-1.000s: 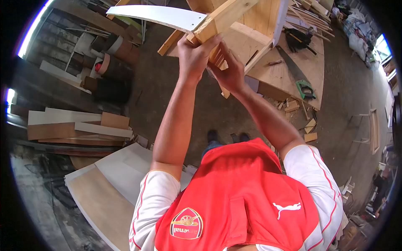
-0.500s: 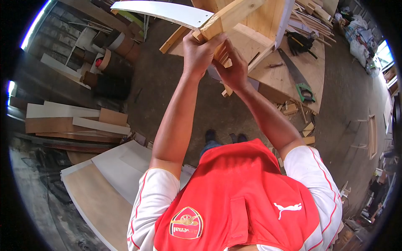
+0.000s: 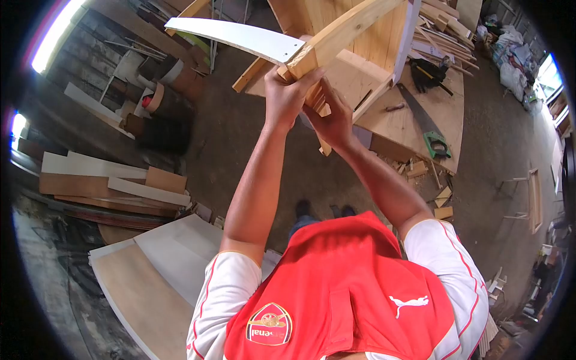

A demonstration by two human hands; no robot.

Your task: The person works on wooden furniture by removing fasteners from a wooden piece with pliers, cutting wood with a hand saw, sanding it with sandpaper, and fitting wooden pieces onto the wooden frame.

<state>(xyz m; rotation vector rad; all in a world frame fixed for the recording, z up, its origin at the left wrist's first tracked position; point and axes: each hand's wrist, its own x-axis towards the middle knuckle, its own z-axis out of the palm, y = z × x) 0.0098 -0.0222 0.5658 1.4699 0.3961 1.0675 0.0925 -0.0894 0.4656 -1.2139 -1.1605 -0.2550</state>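
A wooden frame (image 3: pixel 342 37) of pale timber reaches across the top of the head view. A white board (image 3: pixel 234 37) with small holes lies against its near corner. My left hand (image 3: pixel 285 99) is closed around the timber just below that corner, thumb pointing right. Right beside it, my right hand (image 3: pixel 333 120) is closed on a wooden strip (image 3: pixel 315 96) under the same corner; its fingertips are partly hidden. The strip's lower end (image 3: pixel 324 147) sticks out beneath my hands.
On the plywood sheet (image 3: pixel 441 120) to the right lie a handsaw (image 3: pixel 423 114) with a green handle, black gloves (image 3: pixel 429 75) and a small tool (image 3: pixel 395 107). Offcuts (image 3: pixel 417 170) litter the floor. Stacked boards (image 3: pixel 114 180) and large panels (image 3: pixel 162 252) are at the left.
The whole view has shifted slightly, so the frame and white board sit lower in the picture. Both hands keep their hold at the corner.
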